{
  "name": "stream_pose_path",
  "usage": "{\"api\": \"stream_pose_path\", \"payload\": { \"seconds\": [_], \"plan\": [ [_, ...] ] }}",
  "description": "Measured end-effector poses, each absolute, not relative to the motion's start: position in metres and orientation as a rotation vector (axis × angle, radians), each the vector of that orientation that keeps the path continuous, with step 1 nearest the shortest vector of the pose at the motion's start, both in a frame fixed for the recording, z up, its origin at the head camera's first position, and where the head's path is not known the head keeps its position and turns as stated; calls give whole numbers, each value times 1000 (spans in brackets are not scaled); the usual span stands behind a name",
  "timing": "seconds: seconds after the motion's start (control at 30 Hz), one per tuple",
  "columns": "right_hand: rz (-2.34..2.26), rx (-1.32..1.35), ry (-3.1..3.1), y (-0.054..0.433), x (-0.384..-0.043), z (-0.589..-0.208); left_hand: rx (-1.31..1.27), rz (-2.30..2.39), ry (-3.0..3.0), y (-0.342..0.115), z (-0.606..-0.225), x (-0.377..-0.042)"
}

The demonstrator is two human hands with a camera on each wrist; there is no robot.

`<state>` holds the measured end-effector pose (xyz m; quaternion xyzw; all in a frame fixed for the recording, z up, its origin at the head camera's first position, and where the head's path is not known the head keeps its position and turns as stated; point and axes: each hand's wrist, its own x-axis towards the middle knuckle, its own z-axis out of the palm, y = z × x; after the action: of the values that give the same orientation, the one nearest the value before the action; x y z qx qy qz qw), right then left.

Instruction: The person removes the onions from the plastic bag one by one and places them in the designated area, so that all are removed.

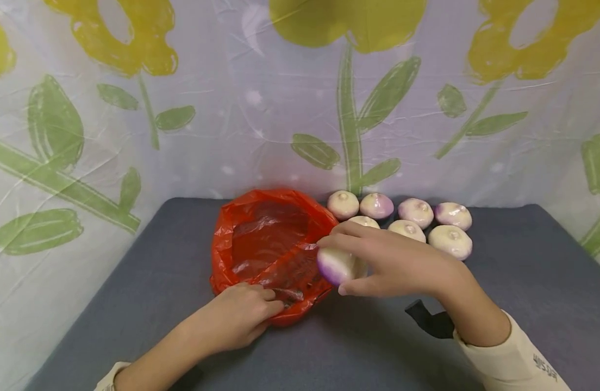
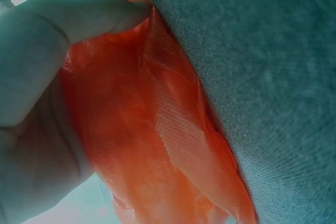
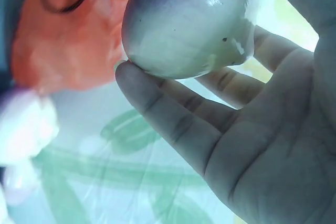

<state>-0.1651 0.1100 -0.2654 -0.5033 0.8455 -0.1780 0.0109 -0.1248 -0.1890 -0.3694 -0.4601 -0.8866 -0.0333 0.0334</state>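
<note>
A red plastic bag [image 1: 275, 233] lies with its mouth spread toward me on the table. At its near rim, my left hand [image 1: 241, 315] pinches the plastic; in the left wrist view the thumb [image 2: 105, 14] lies over the bag's edge [image 2: 131, 103]. My right hand [image 1: 393, 258] holds a white-and-purple turnip [image 1: 335, 266] in the air beside the bag's right rim. The right wrist view shows that turnip [image 3: 184, 24] between thumb and fingers [image 3: 173, 114]. Part of it is hidden behind the hand in the head view.
Several more turnips [image 1: 450, 241] stand in two rows at the back of the dark grey table [image 1: 133, 304], right of the bag. A black curved piece [image 1: 429, 320] shows by my right wrist. Behind the table hangs a flower-printed cloth [image 1: 231, 108].
</note>
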Motion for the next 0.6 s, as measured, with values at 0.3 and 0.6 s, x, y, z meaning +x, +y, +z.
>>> {"api": "stream_pose_path", "payload": {
  "seconds": [0.3,0.6],
  "plan": [
    [-562,-1420,2694,138,-167,-281,-1428,-107,-2716,-190,-367,-124],
    [-554,-1378,2739,151,-172,-309,-1411,-111,-2757,-190,-368,-125]
  ]
}}
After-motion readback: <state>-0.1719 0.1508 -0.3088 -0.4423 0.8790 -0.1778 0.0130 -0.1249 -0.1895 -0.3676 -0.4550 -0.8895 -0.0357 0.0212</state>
